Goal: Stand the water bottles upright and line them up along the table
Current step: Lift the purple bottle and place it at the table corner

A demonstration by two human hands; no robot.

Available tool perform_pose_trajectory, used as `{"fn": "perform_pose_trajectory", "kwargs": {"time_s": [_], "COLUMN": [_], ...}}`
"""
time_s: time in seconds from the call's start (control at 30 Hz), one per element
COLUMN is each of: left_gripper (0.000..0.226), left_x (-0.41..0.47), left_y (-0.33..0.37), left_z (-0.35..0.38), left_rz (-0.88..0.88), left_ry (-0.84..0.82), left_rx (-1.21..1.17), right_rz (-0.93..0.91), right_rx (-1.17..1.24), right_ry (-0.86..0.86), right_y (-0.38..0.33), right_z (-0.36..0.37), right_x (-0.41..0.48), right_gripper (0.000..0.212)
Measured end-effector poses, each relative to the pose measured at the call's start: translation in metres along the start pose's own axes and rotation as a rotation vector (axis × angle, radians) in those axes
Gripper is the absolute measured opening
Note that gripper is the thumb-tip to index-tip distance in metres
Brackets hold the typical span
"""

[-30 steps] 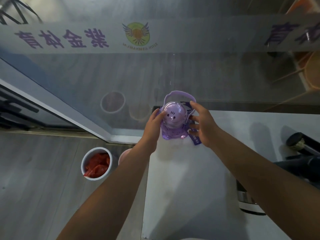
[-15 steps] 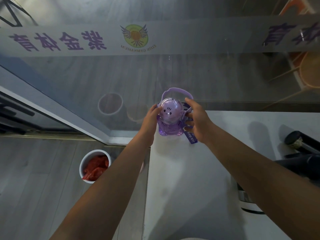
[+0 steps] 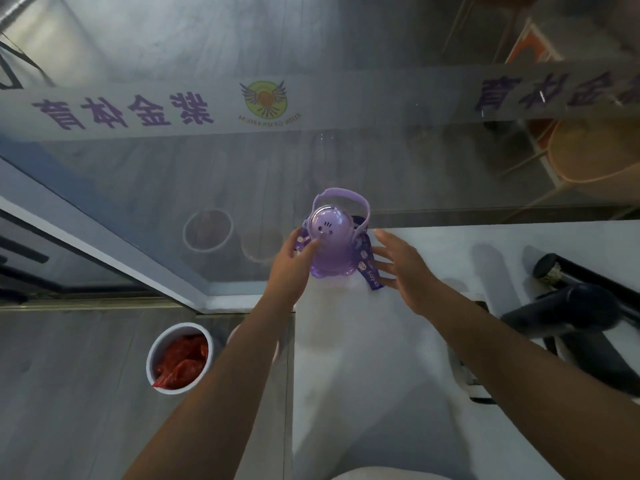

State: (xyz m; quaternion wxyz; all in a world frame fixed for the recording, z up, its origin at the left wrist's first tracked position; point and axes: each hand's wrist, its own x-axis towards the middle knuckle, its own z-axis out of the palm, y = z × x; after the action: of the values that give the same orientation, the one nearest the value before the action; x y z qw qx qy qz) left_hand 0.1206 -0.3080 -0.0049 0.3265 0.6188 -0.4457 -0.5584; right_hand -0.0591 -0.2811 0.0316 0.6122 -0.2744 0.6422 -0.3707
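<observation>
White matte table (image 3: 363, 393) runs away from the wearer; the near stretch is bare. Off its left edge, on the grey floor, a white round bin holding red material (image 3: 180, 362). At right, dark bottle-like shapes (image 3: 568, 306) lie on their sides; detail too dim to tell more. At the far left corner of the table stands a translucent purple plastic water bottle with a domed lid, a small face on it and a lilac loop handle (image 3: 329, 244), upright, close to the glass partition (image 3: 242, 188) behind. Left hand (image 3: 294, 261) has fingertips resting on the bottle's left side, not wrapped around it. Right hand (image 3: 401, 268) is spread and off the bottle, just beside the printed purple strap (image 3: 369, 271) that trails from it. Judgement: rigid, light if empty, smooth and likely slippery; best gripped around the body below the lid, not by strap or swinging handle.
</observation>
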Motion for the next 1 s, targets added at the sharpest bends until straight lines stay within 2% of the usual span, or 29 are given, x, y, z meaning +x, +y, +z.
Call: {"fn": "perform_pose_trajectory", "kwargs": {"time_s": [0.1, 0.17, 0.23, 0.5, 0.67, 0.8, 1.0], "left_gripper": [0.055, 0.055, 0.059, 0.071, 0.073, 0.078, 0.087], "left_x": [-0.028, -0.054, -0.079, -0.14, -0.174, -0.19, -0.204], "left_y": [-0.005, -0.011, -0.023, -0.108, -0.131, -0.136, -0.119], "left_z": [0.005, 0.014, 0.027, 0.099, 0.137, 0.161, 0.211], "left_rz": [0.084, 0.154, 0.171, 0.15, 0.118, 0.093, -0.046], "left_ry": [0.009, -0.013, -0.054, -0.401, -0.544, -0.539, -0.383], "left_rx": [0.152, 0.242, 0.283, 0.444, 0.564, 0.621, 0.507], "right_rz": [-0.093, -0.164, -0.185, 0.008, 0.097, 0.11, 0.012], "right_rx": [-0.128, -0.25, -0.329, -0.508, -0.604, -0.576, -0.6], "right_ry": [0.029, 0.061, 0.11, 0.426, 0.456, 0.418, 0.366], "right_y": [0.016, 0.037, 0.064, 0.177, 0.219, 0.238, 0.231], "right_z": [-0.013, -0.026, -0.041, -0.113, -0.142, -0.169, -0.239], "right_x": [-0.036, -0.063, -0.09, -0.196, -0.219, -0.21, -0.191], "right_gripper": [0.021, 0.043, 0.047, 0.057, 0.059, 0.06, 0.061]}}
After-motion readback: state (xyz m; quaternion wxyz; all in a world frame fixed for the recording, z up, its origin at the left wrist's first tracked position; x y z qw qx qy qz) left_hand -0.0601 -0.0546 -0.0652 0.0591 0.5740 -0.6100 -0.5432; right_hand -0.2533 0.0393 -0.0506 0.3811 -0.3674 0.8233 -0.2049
